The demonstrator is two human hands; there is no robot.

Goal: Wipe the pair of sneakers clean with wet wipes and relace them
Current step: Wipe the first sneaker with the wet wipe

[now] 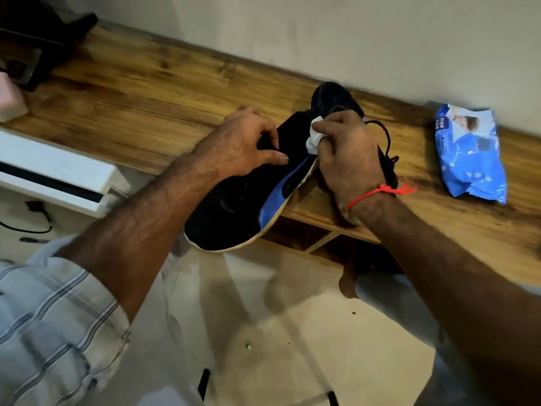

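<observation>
A black sneaker (234, 206) with a blue side stripe and a pale sole juts over the front edge of the wooden table (140, 92). My left hand (246, 142) grips its upper, fingers curled over the top. My right hand (348, 153) holds a crumpled white wet wipe (314, 136) against the shoe near the stripe. The second black sneaker (333, 98) lies behind on the table, partly hidden by my right hand, with a loose black lace (386, 142) trailing beside it.
A blue pack of wet wipes (471, 153) lies on the table to the right. Dark objects (38, 45) sit at the far left corner beside a pink item (8, 95). A white unit (58, 171) stands at left. Below are a tiled floor and a bare foot (348, 284).
</observation>
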